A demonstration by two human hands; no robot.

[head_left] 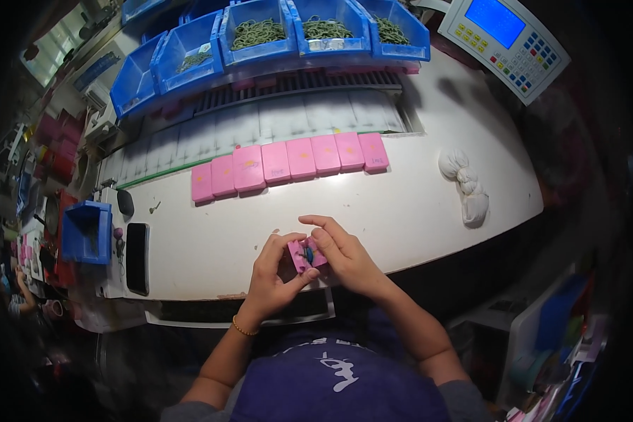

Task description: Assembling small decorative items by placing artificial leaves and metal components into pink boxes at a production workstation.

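Observation:
Near the front edge of the table, my left hand grips a small pink rubber mould between thumb and fingers. My right hand closes on the mould's other side, its index finger stretched out over the top. The mould is bent apart, and a dark blue-green piece shows in the gap between its halves. Parts of the mould are covered by my fingers. Beyond my hands, several pink moulds lie side by side in a slightly curved row on the white table.
Blue bins with green strand-like pieces stand along the back. A keypad device with a blue screen is at the far right, a knotted white cloth bundle below it. A phone and another blue bin are at left.

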